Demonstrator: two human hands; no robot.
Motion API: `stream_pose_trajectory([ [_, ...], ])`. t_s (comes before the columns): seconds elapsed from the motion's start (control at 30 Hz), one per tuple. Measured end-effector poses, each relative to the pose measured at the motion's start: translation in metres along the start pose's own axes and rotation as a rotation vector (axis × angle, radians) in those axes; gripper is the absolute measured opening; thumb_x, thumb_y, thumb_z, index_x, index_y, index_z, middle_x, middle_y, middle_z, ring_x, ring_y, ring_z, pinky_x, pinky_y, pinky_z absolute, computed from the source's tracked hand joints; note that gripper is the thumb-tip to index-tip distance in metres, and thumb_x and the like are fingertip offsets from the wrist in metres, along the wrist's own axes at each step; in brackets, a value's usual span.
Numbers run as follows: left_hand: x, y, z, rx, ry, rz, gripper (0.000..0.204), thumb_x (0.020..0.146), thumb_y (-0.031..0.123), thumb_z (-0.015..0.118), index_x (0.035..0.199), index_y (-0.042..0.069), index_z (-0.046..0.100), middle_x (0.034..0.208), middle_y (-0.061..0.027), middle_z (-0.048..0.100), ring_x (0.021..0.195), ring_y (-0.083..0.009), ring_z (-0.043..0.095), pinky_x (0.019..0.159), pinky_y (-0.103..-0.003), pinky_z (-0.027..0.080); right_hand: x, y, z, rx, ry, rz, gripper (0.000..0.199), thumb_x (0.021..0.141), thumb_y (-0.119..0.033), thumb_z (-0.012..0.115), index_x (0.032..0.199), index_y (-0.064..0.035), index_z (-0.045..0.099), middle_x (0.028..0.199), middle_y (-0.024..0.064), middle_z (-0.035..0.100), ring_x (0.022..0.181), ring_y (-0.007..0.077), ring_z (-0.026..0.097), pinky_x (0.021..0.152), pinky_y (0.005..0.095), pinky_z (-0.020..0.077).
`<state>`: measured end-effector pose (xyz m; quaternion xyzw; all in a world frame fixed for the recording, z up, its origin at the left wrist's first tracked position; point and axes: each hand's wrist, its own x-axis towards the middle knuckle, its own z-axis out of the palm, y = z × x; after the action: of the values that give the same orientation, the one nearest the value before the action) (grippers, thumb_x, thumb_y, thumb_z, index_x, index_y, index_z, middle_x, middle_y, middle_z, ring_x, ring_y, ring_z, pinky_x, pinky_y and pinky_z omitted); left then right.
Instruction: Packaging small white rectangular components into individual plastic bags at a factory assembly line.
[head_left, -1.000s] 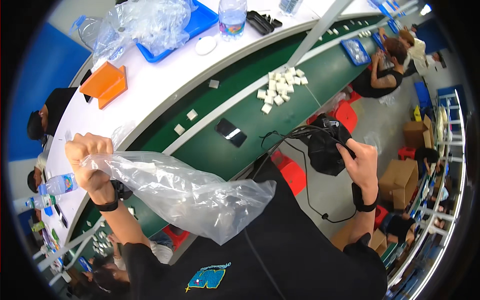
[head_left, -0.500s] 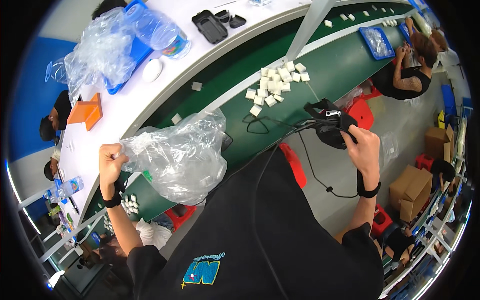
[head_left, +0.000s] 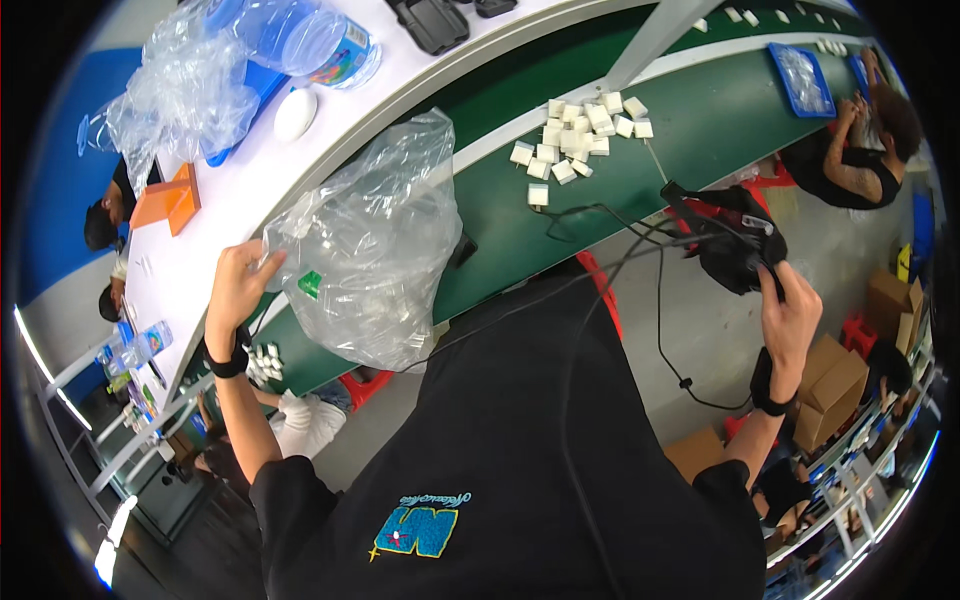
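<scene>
My left hand (head_left: 238,287) pinches the left edge of a large crumpled clear plastic bag (head_left: 375,235). A green mark shows on the bag, which hangs over the green bench, its top reaching the white counter's edge. Out to the right, my right hand (head_left: 790,315) grips the lower side of a small black pouch (head_left: 735,250) with a red patch, held over the bench's near edge. Black cables (head_left: 655,235) trail from the pouch across to my front. Beyond it, a heap of small white blocks (head_left: 580,135) lies on the green bench (head_left: 690,125).
On the white counter (head_left: 240,200) are an orange bracket (head_left: 168,200), a round white object (head_left: 295,114), a large water bottle (head_left: 330,50) and a black case (head_left: 430,22). A slanting metal post (head_left: 650,45) rises beyond the blocks. A seated co-worker (head_left: 860,160) and a blue tray (head_left: 800,80) are far right.
My right hand and the black pouch have moved right. The plastic bag has spread upward as my left hand rose slightly, and its green mark now shows clearly. The whole view has shifted.
</scene>
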<state>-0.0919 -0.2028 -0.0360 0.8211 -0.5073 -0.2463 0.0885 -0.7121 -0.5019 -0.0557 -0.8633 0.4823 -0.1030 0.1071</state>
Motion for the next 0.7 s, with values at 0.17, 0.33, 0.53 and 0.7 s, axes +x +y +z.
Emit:
stream_pose_trajectory([
  [0.17, 0.011, -0.002, 0.029, 0.233, -0.003, 0.051, 0.041, 0.095, 0.025, 0.077, 0.074, -0.004, 0.056, 0.075, -0.0266, 0.056, 0.073, -0.0486, 0.056, 0.066, -0.052, 0.044, -0.003, 0.03, -0.007, 0.023, 0.022, 0.006, 0.013, 0.1, -0.006, 0.074, 0.102, 0.0038, 0.066, 0.079, 0.0196, 0.059, 0.066, 0.027, 0.047, 0.065, 0.033, 0.0458],
  [0.33, 0.027, 0.005, 0.076, 0.218, 0.053, 0.123, 0.036, 0.098, 0.028, 0.073, 0.082, -0.002, 0.062, 0.085, -0.0227, 0.062, 0.082, -0.0461, 0.062, 0.074, -0.053, 0.049, 0.009, 0.023, 0.008, 0.058, 0.048, 0.0, 0.014, 0.101, -0.008, 0.074, 0.101, 0.0045, 0.067, 0.073, 0.0138, 0.057, 0.065, 0.0133, 0.047, 0.06, 0.0314, 0.043],
  [0.53, 0.042, -0.017, 0.151, 0.187, 0.101, 0.054, 0.03, 0.101, 0.032, 0.069, 0.099, 0.002, 0.071, 0.101, -0.0175, 0.071, 0.096, -0.0431, 0.069, 0.082, -0.052, 0.054, 0.016, 0.014, 0.034, 0.094, 0.032, -0.072, 0.024, 0.102, -0.01, 0.074, 0.087, 0.0037, 0.061, 0.064, 0.0085, 0.045, 0.059, 0.0119, 0.034, 0.052, 0.0332, 0.0308],
  [0.7, 0.02, -0.028, 0.194, 0.032, 0.168, -0.023, 0.033, 0.1, 0.031, 0.07, 0.118, 0.003, 0.072, 0.119, -0.0194, 0.073, 0.108, -0.0436, 0.069, 0.091, -0.05, 0.057, 0.012, -0.001, 0.056, 0.196, 0.013, -0.055, 0.031, 0.103, -0.012, 0.074, 0.083, 0.0035, 0.056, 0.064, 0.0069, 0.036, 0.062, 0.0096, 0.031, 0.052, 0.0327, 0.0264],
])
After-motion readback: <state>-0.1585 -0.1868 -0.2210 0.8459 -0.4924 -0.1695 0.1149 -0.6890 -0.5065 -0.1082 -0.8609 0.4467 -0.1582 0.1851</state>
